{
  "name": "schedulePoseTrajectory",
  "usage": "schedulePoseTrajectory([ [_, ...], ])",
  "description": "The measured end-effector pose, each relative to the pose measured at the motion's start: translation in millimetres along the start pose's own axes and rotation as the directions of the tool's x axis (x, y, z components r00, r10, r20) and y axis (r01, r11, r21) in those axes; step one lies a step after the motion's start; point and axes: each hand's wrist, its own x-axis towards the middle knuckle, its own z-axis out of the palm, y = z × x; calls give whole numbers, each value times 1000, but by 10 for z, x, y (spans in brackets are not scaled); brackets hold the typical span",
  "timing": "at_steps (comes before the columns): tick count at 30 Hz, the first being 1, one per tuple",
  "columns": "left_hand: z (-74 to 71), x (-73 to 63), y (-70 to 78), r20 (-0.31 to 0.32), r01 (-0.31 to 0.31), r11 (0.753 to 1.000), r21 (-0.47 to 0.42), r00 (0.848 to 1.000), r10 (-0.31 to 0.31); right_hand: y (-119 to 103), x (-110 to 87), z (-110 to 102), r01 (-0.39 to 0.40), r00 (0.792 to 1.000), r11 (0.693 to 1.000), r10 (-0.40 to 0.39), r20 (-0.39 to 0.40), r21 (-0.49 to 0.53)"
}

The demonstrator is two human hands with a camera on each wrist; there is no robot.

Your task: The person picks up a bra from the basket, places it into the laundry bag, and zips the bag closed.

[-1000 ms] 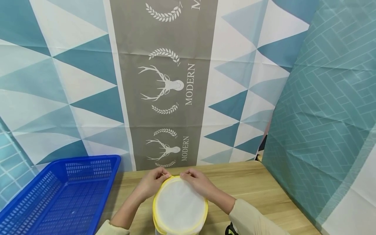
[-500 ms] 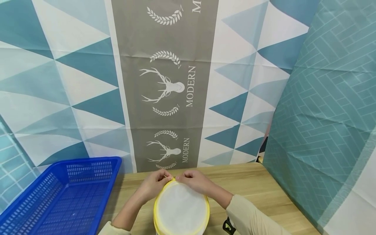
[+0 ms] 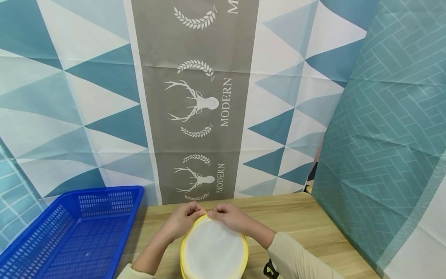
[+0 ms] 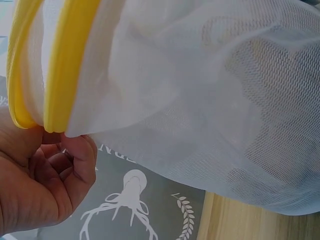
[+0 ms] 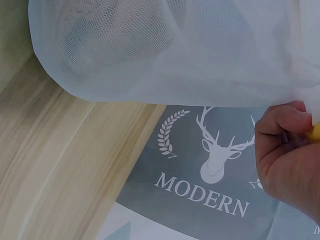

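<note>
A white mesh laundry bag (image 3: 214, 252) with yellow trim stands upright at the table's front, its round white top facing up. At the far side of its rim, my left hand (image 3: 184, 221) pinches the edge between thumb and fingers. Close beside it, my right hand (image 3: 231, 220) pinches the same yellow edge, the fingertips of both hands nearly meeting. In the left wrist view, two yellow bands (image 4: 70, 65) run round the bag above the curled left fingers. The right wrist view shows the right fingers curled at a bit of yellow, mostly cut off by the frame.
A blue plastic basket (image 3: 94, 240) with perforated sides stands on the left. The wooden table (image 3: 296, 221) reaches back to a patterned cloth backdrop (image 3: 198, 97). A small dark object (image 3: 271, 269) shows beside the right sleeve, its kind unclear.
The right hand has moved left along the bag's far rim, up to the left hand. The left hand has shifted only slightly, still pinching the edge.
</note>
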Motion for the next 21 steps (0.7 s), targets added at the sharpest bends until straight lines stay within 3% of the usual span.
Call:
schedulePoseTrajectory([
  [21,1,-9,-30,-21,3,1000,-2,1000,-3,26,-49,29,-13,998,998,18,-68,66],
])
